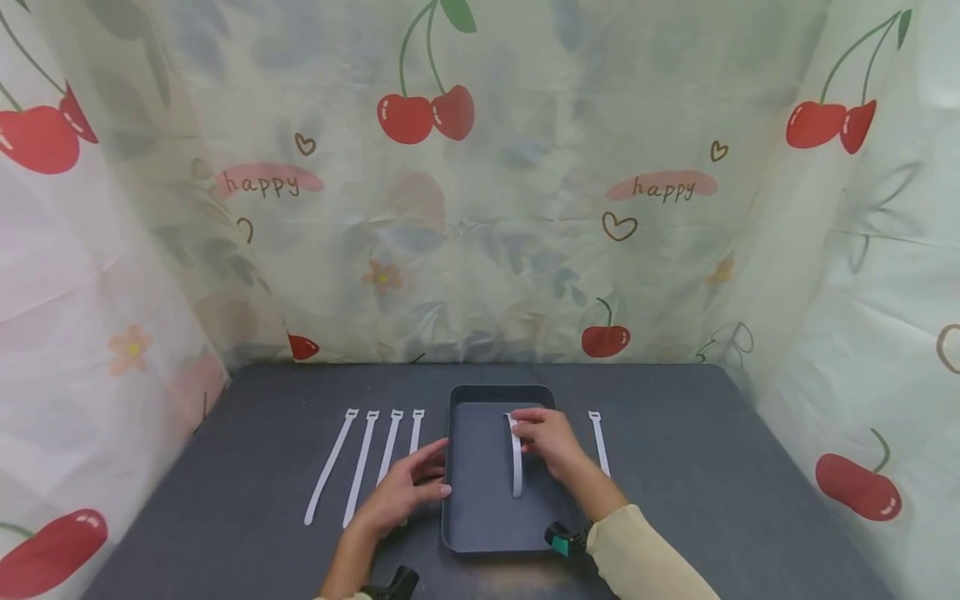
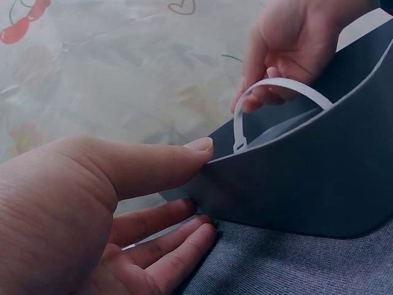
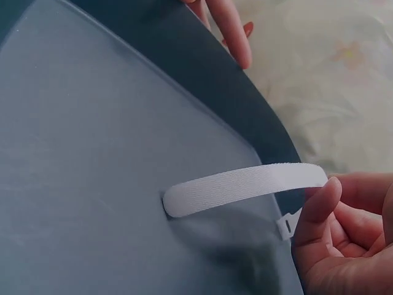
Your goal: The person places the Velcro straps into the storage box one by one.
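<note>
A dark grey rectangular tray lies on the table in the head view. Over its inside, my right hand pinches a white cable strap between thumb and fingers. The strap bows into an arch in the left wrist view, its slotted head low by the tray wall. In the right wrist view its rounded tail comes down at the tray floor. At the tray's left side is my left hand, fingers loosely extended. Its thumb tip touches the rim, and its other fingertips are by the outer wall.
Several more white straps lie side by side left of the tray, partly covered by my left hand. One strap lies right of it, beyond my right wrist. A printed curtain hangs behind the dark table and along both sides.
</note>
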`<state>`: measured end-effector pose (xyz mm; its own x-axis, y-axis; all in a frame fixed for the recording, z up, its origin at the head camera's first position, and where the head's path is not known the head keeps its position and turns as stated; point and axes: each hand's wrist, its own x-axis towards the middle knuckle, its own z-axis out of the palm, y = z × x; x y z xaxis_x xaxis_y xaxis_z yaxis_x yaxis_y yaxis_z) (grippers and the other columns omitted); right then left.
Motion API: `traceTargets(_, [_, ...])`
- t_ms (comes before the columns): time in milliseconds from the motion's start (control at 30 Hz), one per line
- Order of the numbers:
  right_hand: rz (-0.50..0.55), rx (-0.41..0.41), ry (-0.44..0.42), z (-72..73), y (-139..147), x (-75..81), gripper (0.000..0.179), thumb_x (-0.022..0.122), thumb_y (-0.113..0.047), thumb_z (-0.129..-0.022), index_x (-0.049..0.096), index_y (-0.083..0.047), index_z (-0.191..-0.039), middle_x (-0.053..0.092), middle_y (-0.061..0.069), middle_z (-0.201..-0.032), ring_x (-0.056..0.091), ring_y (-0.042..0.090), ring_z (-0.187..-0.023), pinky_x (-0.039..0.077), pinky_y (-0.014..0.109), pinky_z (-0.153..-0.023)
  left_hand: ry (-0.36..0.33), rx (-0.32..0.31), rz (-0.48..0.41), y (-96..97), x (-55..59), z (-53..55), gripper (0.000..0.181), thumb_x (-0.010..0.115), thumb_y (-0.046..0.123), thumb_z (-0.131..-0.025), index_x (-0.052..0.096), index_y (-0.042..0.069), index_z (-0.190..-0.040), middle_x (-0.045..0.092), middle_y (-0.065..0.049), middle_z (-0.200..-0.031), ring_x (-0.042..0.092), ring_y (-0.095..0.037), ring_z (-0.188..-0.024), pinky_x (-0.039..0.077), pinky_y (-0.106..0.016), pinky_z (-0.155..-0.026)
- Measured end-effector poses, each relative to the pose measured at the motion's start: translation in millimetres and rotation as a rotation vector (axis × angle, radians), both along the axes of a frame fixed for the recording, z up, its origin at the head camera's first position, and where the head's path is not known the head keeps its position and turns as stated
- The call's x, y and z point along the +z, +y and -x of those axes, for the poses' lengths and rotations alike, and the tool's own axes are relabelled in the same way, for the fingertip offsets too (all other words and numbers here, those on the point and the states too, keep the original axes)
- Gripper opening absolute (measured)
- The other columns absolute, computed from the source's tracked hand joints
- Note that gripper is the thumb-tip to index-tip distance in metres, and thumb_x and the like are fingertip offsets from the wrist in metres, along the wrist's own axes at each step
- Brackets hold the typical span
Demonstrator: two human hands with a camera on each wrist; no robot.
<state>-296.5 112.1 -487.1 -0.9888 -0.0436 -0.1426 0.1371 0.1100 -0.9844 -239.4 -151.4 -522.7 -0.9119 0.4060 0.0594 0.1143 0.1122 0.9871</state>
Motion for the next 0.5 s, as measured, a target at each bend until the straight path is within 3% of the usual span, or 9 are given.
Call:
traceTargets(200, [-0.005, 0.014, -0.003, 5.1, -6.2, -7.1, 0.029, 0.063, 0.002, -0.090, 0.065, 0.008, -0.118, 0.066, 0.015, -0.103, 0.058, 0.016, -0.069, 0.053, 0.029, -0.060, 0.006, 0.009, 0.003, 0.1, 0.3, 0.7, 0.070, 0.071, 0.005, -0.087, 0.037, 0.001, -0.148, 0.047, -0.026, -0.139, 0.050, -0.039, -0.123, 0.043, -0.036, -0.096])
traceTargets(500, [-0.094, 0.032, -0.024, 9.0, -12.7, -14.4, 0.027, 0.062, 0.006, -0.086, 0.066, 0.010, -0.112, 0.063, 0.009, -0.082, 0.056, 0.015, -0.061, 0.051, 0.027, -0.052, 0.010, 0.006, 0.001, 0.8, -2.0, 0.8, 0.071, 0.071, 0.005, -0.087, 0.036, 0.000, -0.148, 0.048, -0.026, -0.138, 0.050, -0.039, -0.123, 0.043, -0.032, -0.096])
